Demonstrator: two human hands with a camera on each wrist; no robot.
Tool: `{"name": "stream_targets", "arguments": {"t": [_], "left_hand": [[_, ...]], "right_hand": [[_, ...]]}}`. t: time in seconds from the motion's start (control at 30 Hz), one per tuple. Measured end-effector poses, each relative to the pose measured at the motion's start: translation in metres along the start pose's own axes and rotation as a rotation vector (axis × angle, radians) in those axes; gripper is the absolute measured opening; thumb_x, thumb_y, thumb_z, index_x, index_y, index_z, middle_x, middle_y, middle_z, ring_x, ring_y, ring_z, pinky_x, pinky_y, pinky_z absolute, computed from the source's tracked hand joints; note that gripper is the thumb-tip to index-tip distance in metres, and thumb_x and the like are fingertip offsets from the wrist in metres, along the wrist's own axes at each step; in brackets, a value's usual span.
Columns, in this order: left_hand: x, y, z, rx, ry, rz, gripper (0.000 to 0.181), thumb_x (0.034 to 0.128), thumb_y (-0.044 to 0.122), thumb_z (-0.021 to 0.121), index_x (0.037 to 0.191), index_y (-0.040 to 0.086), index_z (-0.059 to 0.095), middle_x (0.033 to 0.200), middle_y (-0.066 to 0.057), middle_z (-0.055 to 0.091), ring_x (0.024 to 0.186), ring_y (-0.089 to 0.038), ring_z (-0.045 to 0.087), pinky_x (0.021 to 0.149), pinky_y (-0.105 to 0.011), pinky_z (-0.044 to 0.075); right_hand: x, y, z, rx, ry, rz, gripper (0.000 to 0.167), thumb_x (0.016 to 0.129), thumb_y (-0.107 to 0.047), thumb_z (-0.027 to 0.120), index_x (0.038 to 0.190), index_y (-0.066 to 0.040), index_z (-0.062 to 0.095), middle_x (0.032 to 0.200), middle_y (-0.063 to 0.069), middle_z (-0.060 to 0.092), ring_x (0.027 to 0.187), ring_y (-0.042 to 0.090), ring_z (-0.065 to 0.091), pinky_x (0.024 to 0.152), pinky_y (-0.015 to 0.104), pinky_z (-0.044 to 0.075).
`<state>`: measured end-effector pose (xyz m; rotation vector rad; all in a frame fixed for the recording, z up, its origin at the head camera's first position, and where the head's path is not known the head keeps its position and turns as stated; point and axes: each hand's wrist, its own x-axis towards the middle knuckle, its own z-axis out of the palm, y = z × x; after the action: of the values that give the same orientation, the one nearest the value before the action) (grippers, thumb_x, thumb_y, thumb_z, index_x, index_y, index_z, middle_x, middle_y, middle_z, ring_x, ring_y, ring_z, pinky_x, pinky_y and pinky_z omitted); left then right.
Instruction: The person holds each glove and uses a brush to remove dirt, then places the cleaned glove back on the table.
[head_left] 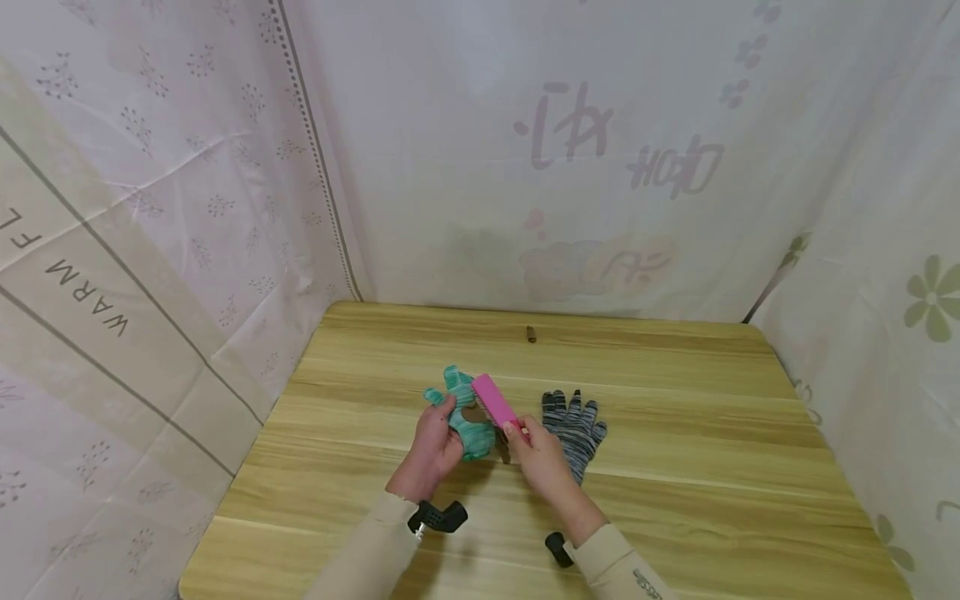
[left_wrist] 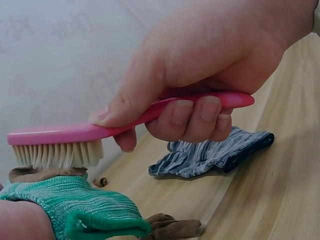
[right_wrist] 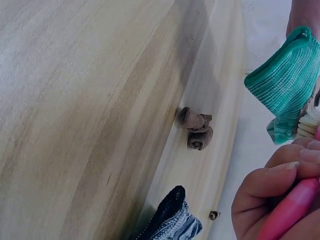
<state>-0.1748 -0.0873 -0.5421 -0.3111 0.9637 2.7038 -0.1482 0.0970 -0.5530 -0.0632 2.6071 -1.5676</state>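
My left hand (head_left: pixel 435 446) holds a green knitted glove (head_left: pixel 474 440) above the table, thumb over its near side. A flat brown, clay-like patch (left_wrist: pixel 50 174) lies on the glove. In my right hand (head_left: pixel 546 465) I grip the handle of a pink brush (head_left: pixel 491 400), the thumb pressed along its back. The pale bristles (left_wrist: pixel 55 154) point down and touch the brown patch in the left wrist view. Right of the brush, a grey-and-black striped knitted glove (head_left: pixel 576 433) lies flat on the table, fingers pointing away from me.
Lumpy brown rolled pieces (right_wrist: pixel 196 127) lie on the wooden table (head_left: pixel 675 400) beneath the green glove. Farther back sits a small brown roll (head_left: pixel 531 334). Printed cloth (head_left: pixel 480 167) hangs behind the table and along both sides.
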Motion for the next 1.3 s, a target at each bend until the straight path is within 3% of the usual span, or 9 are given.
{"name": "stream_targets", "arguments": {"t": [0.2, 0.47, 0.73, 1.03, 1.17, 1.3], "left_hand": [[0.001, 0.003, -0.002, -0.007, -0.030, -0.012, 0.030, 0.1129, 0.024, 0.030, 0.138, 0.008, 0.035, 0.131, 0.002, 0.054, 0.132, -0.010, 0.048, 0.121, -0.033, 0.032], [0.001, 0.006, -0.006, 0.013, -0.028, -0.003, 0.026, 0.1129, 0.024, 0.031, 0.132, 0.008, 0.037, 0.129, 0.001, 0.052, 0.133, -0.012, 0.045, 0.111, -0.028, 0.042], [0.001, 0.002, -0.008, 0.085, 0.006, 0.007, 0.020, 0.1108, 0.018, 0.039, 0.128, 0.008, 0.040, 0.121, 0.006, 0.055, 0.120, -0.006, 0.052, 0.103, -0.021, 0.045], [0.002, -0.009, -0.004, 0.148, -0.029, -0.018, 0.016, 0.1112, 0.022, 0.038, 0.120, 0.011, 0.045, 0.112, 0.010, 0.062, 0.109, 0.000, 0.059, 0.098, -0.017, 0.048], [0.003, -0.014, -0.001, 0.168, -0.032, -0.018, 0.017, 0.1114, 0.023, 0.037, 0.113, 0.011, 0.049, 0.105, 0.009, 0.066, 0.101, -0.001, 0.063, 0.091, -0.017, 0.052], [0.002, -0.017, 0.002, 0.190, -0.042, -0.028, 0.023, 0.1116, 0.025, 0.037, 0.110, 0.011, 0.055, 0.099, 0.007, 0.069, 0.095, -0.002, 0.065, 0.085, -0.018, 0.053]], "right_hand": [[0.001, -0.001, -0.003, -0.017, -0.005, 0.030, 0.032, 0.104, -0.041, 0.055, 0.114, -0.012, 0.064, 0.082, 0.010, 0.064, 0.056, 0.014, 0.042, 0.049, 0.027, 0.035], [0.000, 0.005, -0.004, -0.026, 0.001, 0.038, 0.035, 0.105, -0.041, 0.054, 0.118, -0.010, 0.064, 0.072, 0.001, 0.052, 0.057, 0.014, 0.041, 0.050, 0.026, 0.035], [-0.004, -0.009, -0.002, 0.076, 0.027, 0.015, 0.035, 0.106, -0.040, 0.052, 0.117, -0.009, 0.063, 0.064, -0.002, 0.044, 0.051, 0.011, 0.035, 0.045, 0.023, 0.029], [-0.003, -0.028, 0.009, 0.133, 0.012, -0.030, 0.038, 0.105, -0.042, 0.054, 0.117, -0.008, 0.064, 0.064, -0.002, 0.046, 0.052, 0.009, 0.040, 0.047, 0.023, 0.035], [-0.001, -0.031, 0.012, 0.116, 0.010, -0.047, 0.040, 0.105, -0.042, 0.053, 0.117, -0.006, 0.064, 0.068, 0.001, 0.052, 0.055, 0.009, 0.042, 0.050, 0.024, 0.036], [-0.002, -0.034, 0.014, 0.099, 0.007, -0.054, 0.039, 0.105, -0.042, 0.052, 0.117, -0.007, 0.063, 0.083, 0.008, 0.064, 0.064, 0.013, 0.047, 0.055, 0.025, 0.039]]}}
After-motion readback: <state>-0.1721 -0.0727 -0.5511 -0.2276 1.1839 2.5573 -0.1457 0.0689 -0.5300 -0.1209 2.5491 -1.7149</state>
